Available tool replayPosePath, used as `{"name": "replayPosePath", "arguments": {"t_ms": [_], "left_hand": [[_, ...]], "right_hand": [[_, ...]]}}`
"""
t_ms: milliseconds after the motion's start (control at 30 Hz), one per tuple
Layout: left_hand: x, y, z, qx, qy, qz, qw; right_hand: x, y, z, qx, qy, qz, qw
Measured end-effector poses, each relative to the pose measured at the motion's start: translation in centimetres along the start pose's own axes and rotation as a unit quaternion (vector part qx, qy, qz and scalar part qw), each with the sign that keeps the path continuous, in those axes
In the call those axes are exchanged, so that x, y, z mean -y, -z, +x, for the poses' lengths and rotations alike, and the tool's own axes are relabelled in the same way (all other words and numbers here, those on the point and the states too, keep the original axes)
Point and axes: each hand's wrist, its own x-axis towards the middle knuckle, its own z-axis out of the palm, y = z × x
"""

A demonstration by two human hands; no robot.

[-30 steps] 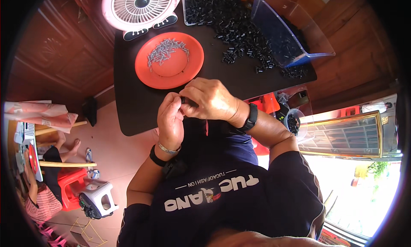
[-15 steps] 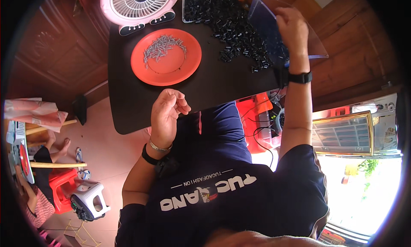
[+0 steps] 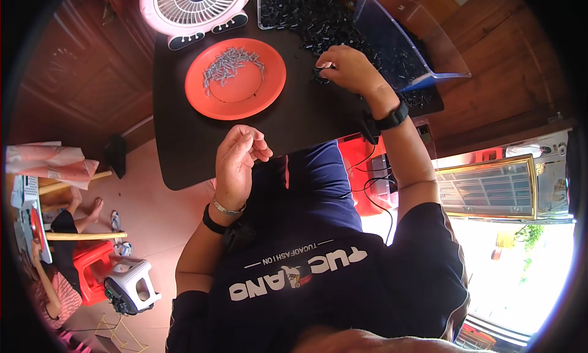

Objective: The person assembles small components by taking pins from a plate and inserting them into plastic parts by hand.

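Black pieces [image 3: 300,10]: small, short cylinders, heaped loose at the far side of the table [image 3: 306,120], with some at the right hand's fingertips; judged light, stiff and hard to break.
Surface: smooth and faintly shiny; likely to roll or slip if pressed off-centre.
Hold point: pinch across the round side, at mid-length, with thumb and forefinger; the ends would then stay free.
Right hand [image 3: 354,72]: palm down over the near fringe of the heap, fingers bent and thumb close to the forefinger; cannot tell whether a piece is pinched.
Left hand [image 3: 235,163]: raised at the table's near edge, just below the plate, fingers loosely bent; nothing shows between them, but the inside of the curl cannot be judged.
Plate [image 3: 236,112]: red, round, with a raised rim; silver pins [image 3: 228,66] lie across its far half.
Bin [image 3: 384,31]: see-through, stiff walls, right of the heap; its edge limits sideways travel of the right hand.
Fan [image 3: 197,13]: pink, beyond the plate; limits reach at far left.
Travel room: dark tabletop shows between plate and heap and along the near edge.
Cable [image 3: 367,184]: black, hanging below the near edge by the right forearm; possible snag.
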Motion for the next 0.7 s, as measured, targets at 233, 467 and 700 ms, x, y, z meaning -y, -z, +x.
{"name": "replayPosePath", "arguments": {"t_ms": [233, 467, 700], "left_hand": [[0.0, 0.1, 0.0, 0.016, -0.003, 0.028, 0.999], [0.0, 0.1, 0.0, 0.016, -0.003, 0.013, 1.0], [0.1, 0.2, 0.0, 0.012, -0.001, 0.018, 1.0]], "right_hand": [[-0.5, -1.4, 0.8, 0.033, 0.006, -0.098, 0.995], [-1.1, -1.8, 1.4, 0.032, 0.006, -0.154, 0.987], [-1.1, -1.8, 2.7, 0.018, 0.03, -0.195, 0.98]]}}
